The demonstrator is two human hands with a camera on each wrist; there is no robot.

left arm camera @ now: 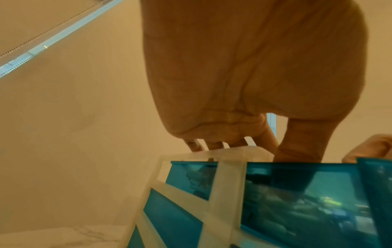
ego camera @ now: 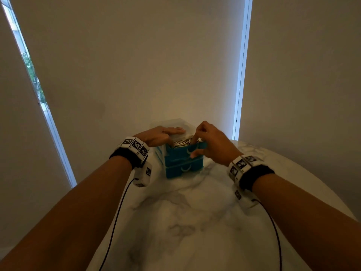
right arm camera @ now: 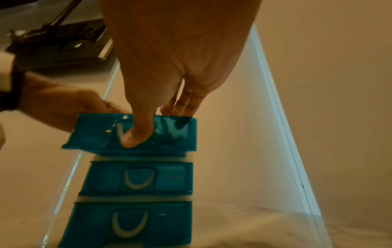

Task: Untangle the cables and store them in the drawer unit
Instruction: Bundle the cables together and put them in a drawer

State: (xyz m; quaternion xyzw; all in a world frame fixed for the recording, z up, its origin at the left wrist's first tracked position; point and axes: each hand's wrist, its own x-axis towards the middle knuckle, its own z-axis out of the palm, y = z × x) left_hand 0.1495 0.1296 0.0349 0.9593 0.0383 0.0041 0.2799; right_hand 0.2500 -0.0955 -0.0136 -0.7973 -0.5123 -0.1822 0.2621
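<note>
A small drawer unit [ego camera: 183, 170] with a translucent frame [left arm camera: 229, 184] and three blue drawers stands on the marble table. Its top drawer [ego camera: 178, 151] is pulled out and holds coiled white cables [ego camera: 181, 142]. My left hand [ego camera: 166, 133] lies flat on the unit's top, fingers straight. My right hand [ego camera: 201, 145] pinches the top drawer's front. The thumb [right arm camera: 137, 134] presses at the white handle and the fingers reach inside over the rim. The middle drawer [right arm camera: 137, 177] and bottom drawer [right arm camera: 127, 223] are closed.
The round marble table [ego camera: 195, 222] stretches toward me, with its edge curving away at the right [ego camera: 312, 184]. A pale blind [ego camera: 136, 65] hangs right behind the unit. Black cords run from both wrist bands along my forearms.
</note>
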